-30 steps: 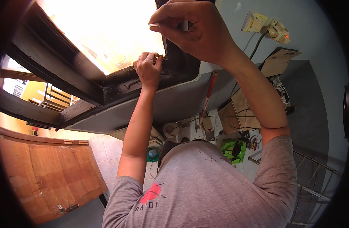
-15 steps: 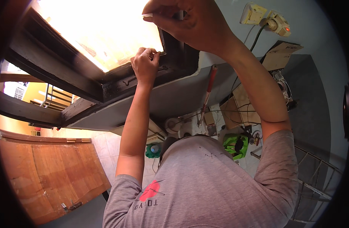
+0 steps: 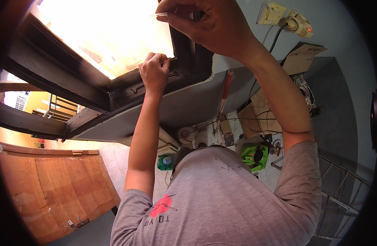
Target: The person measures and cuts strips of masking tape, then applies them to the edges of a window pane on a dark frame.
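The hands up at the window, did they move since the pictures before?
Only a little. The right hand slid up along the dark window frame, still pinching the edge of a thin pale sheet against the bright pane. The left hand stayed at the sheet's lower corner, fingers pinched there. Nothing was let go. The wall sockets and the clutter below did not change.

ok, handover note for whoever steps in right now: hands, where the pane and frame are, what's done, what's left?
Left hand: pinching the lower corner of the clear pane, at the bottom bar of the dark window frame.
Right hand: raised higher, fingers gripping the pane's upper edge beside the frame's upright.
Done: pane is up in the opening, both hands on it.
Left: whether it is fully seated cannot be told; nothing visible fixes it, so probably keep both hands on.
Nearby: red-handled tool leaning on the wall below.
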Demonstrator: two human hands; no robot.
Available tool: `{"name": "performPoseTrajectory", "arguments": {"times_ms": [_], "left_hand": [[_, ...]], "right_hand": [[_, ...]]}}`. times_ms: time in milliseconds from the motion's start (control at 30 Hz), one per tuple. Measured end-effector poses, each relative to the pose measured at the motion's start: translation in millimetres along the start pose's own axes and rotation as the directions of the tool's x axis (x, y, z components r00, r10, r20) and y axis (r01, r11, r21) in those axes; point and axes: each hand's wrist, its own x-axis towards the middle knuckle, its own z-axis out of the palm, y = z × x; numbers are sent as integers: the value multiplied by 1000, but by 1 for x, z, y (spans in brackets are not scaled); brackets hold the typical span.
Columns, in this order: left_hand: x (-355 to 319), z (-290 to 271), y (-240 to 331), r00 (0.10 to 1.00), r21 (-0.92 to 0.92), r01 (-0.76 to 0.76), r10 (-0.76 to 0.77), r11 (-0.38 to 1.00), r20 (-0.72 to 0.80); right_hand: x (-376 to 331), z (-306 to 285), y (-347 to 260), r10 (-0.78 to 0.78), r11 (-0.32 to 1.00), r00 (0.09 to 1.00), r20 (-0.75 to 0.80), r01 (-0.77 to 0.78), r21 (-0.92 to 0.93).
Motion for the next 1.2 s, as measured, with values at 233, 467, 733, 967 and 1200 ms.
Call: {"name": "performPoseTrajectory", "arguments": {"times_ms": [233, 467, 733, 967, 1200], "left_hand": [[4, -4, -3, 999, 26, 22, -23, 999, 26], [5, 4, -3, 1000, 30, 6, -6, 1000, 7], [5, 7, -4, 1000, 63, -23, 23, 998, -6], [5, 7, -3, 1000, 59, -26, 27, 998, -7], [4, 9, -3, 998, 105, -54, 57, 993, -25]], "right_hand": [[3, -1, -5, 71, 996, 997, 36, -69, -61], [-2, -1, 7, -24, 999, 1000, 0, 24, -44], [-7, -6, 7, -24, 998, 1000, -5, 24, -61], [-9, -5, 10, -32, 999, 999, -27, 32, -11], [-11, -7, 6, 19, 1000, 1000, -14, -19, -5]]}}
